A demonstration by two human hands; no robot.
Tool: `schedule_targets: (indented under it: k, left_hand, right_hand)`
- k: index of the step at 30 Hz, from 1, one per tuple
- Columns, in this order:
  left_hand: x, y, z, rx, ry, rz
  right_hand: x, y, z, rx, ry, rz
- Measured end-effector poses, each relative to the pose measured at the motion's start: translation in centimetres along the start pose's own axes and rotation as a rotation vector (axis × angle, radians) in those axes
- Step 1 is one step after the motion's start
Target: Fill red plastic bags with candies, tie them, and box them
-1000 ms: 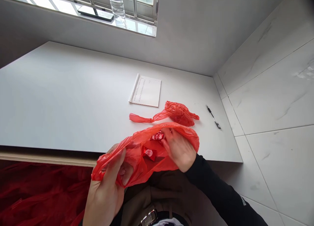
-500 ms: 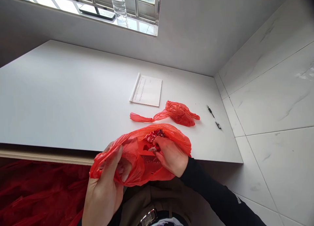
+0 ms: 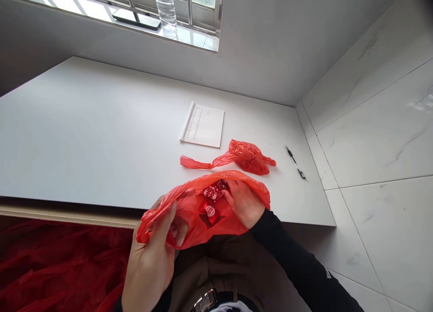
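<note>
My left hand is closed around the left side of a thin red plastic bag, gripping its gathered rim between thumb and fingers. The bag's mouth gapes upward at the table's front edge. Inside lie small red-wrapped candies: one with white lettering, another with a pale round label, and a darker wrapper behind. My right hand reaches into the bag's right side, its thumb and fingers apart beside the candies; some fingertips are hidden.
A knotted red plastic bag lies just beyond on the white table. Behind it is a notepad; a pen rests at right. Red plastic bags fill the space below left. A bottle and phone occupy the sill.
My right hand has shifted right and loosened within the bag, uncovering the lettered candies. My left hand and the bag have moved slightly right and up.
</note>
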State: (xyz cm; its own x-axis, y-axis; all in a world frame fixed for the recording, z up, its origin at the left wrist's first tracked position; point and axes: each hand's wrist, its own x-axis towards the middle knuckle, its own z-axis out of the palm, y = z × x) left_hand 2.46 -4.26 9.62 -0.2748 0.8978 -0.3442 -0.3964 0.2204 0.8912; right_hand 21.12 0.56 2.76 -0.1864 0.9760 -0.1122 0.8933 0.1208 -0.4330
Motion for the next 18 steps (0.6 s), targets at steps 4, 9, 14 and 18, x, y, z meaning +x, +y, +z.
schedule_targets:
  k: [4, 9, 14, 18]
  left_hand:
    - [0.1, -0.4, -0.2, -0.022, -0.123, -0.033]
    - [0.1, 0.1, 0.1, -0.028, -0.045, -0.021]
    - [0.1, 0.6, 0.4, -0.048, 0.039, -0.013]
    - [0.1, 0.6, 0.4, -0.018, -0.032, 0.002]
  right_hand:
    - [0.3, 0.4, 0.6, -0.026, -0.018, 0.006]
    - [-0.1, 0.8, 0.0, 0.050, 0.005, -0.042]
    - [-1.3, 1.0, -1.3, 0.128, 0.095, -0.087]
    - [-1.9, 1.4, -1.9, 0.141, -0.042, -0.190]
